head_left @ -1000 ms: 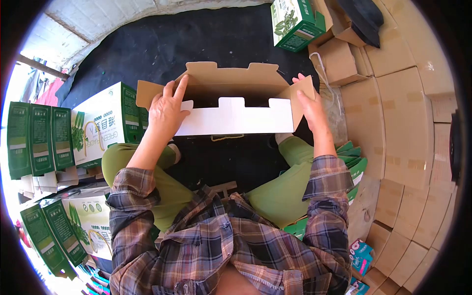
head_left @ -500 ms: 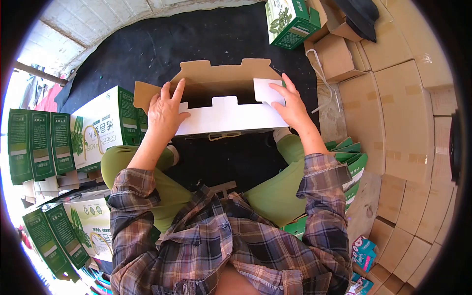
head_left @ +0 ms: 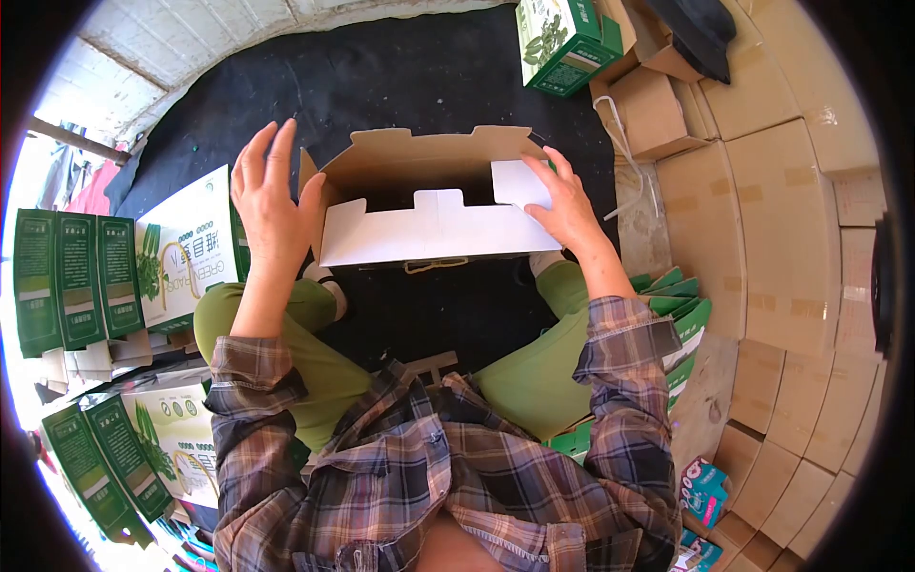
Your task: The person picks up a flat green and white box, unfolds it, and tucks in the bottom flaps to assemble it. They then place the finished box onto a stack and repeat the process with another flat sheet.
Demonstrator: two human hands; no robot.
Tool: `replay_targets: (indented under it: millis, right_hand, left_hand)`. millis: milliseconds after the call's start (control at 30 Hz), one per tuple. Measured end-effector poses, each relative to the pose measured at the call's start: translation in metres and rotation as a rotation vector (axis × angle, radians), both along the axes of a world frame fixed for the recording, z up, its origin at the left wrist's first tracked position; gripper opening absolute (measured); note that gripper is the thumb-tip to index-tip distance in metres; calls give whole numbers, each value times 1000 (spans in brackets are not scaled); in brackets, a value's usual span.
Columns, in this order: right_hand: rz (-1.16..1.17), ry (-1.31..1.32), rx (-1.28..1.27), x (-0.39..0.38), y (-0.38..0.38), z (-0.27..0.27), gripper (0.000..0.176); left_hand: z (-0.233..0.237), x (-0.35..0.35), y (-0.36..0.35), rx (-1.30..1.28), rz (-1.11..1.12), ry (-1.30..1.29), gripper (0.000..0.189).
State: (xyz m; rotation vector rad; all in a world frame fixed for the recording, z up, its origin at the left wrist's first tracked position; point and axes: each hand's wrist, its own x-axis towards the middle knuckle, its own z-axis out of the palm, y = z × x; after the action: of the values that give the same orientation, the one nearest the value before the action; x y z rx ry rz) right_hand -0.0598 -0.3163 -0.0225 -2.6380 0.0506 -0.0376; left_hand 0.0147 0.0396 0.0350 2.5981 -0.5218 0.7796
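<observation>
Lifted off carton (head_left: 429, 234), left hand (head_left: 272, 205) spreads; right hand (head_left: 569, 208) presses flap (head_left: 515, 179)

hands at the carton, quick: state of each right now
Left hand: open, fingers spread, thumb side against the left end flap of the carton, gripping nothing.
Right hand: open, flat on the white right end flap.
</observation>
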Motion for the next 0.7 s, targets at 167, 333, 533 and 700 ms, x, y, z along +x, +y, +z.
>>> replay_targets:
  millis: [167,333,533,700]
  right_hand:
    - [1,35,-5,0,4,5,83]
    - [12,30,-20,0,4,7,90]
    - [-2,-20,11,-1,8,8,98]
    - [-18,-46,93,-1,8,11,95]
  left_hand:
    - [-22,8,6,-593,-27,566,55]
    - [-27,2,4,-450,-182,708,35]
    - [-42,-4,1,-38,-306,745,33]
    - [-55,5,6,9,-284,719,29]
